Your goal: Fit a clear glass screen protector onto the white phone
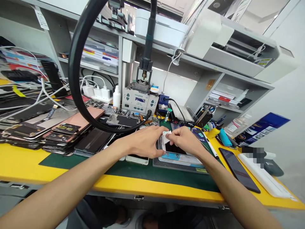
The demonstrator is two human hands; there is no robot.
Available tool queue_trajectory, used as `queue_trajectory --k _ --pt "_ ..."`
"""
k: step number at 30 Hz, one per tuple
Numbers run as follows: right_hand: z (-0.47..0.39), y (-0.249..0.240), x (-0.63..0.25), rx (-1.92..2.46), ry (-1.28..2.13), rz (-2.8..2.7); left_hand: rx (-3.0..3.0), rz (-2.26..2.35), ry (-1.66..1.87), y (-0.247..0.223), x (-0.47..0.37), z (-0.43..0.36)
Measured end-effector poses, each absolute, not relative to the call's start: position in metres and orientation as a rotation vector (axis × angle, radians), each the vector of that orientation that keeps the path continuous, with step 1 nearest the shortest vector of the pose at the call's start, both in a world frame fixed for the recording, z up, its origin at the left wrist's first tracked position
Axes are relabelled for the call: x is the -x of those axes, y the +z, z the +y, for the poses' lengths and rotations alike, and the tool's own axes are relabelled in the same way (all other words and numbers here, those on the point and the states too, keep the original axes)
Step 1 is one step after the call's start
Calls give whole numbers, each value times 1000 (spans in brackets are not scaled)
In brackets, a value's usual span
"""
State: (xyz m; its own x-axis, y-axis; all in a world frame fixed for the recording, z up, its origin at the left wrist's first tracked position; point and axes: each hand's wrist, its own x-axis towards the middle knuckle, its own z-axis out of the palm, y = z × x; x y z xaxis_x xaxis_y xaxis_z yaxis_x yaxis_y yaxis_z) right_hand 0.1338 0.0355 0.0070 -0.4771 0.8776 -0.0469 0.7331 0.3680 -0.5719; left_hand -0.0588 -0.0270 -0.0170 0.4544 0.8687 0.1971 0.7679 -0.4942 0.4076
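A small white wipe is pinched between the thumb and fingers of my right hand, over a dark-screened tablet. My left hand spans the tablet's left end, thumb at the near edge and fingers at the far edge, gripping it. The tablet lies on a stack with a blue-and-white packet and a dark perforated plate underneath. Much of the tablet's right part is hidden by my right hand and forearm. Beside my left wrist, a light-framed phone rests on the green mat.
Stacked phone screens cover the left side. A hot-air station stands behind my hands, with its thick black hose looping close above. At right lie a white pen, a dark tablet and a long white box.
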Motion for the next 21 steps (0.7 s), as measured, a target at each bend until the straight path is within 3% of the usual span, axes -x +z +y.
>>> queue_trajectory --k 21 --pt "57 22 -206 1572 729 -2419 -2417 1501 527 -16 56 -26"
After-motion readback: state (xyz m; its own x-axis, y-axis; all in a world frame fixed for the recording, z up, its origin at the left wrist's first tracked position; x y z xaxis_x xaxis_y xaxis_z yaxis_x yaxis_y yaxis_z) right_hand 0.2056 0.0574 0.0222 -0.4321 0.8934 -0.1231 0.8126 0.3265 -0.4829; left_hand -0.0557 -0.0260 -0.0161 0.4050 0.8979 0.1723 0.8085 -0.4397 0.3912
